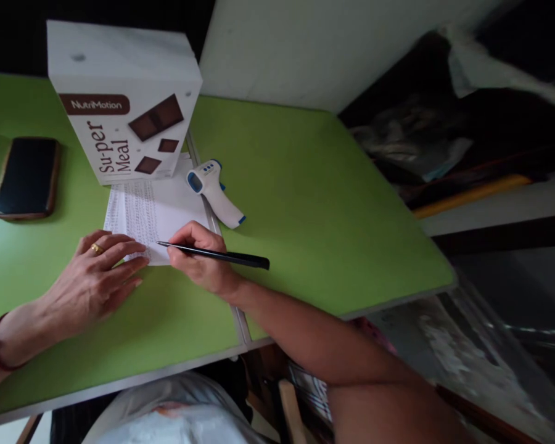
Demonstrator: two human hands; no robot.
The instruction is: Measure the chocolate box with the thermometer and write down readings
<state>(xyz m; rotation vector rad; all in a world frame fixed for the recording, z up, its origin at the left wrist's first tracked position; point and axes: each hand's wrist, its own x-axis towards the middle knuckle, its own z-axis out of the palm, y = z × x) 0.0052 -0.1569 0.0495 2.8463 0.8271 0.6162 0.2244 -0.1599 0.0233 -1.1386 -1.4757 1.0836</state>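
My right hand (198,256) grips a black pen (222,254) with its tip on a white sheet of paper (157,213) filled with rows of small writing. My left hand (97,277), a gold ring on one finger, lies flat with spread fingers on the sheet's near left corner. A red thread circles my left wrist. The paper lies on a green table (305,203), its far edge tucked under a white box.
A white "Super Meal" box (124,105) stands behind the paper. A white and blue infrared thermometer (215,191) lies just right of the sheet. A black phone (26,177) rests at far left. The table's edge (398,299) drops off at right, with dark clutter beyond.
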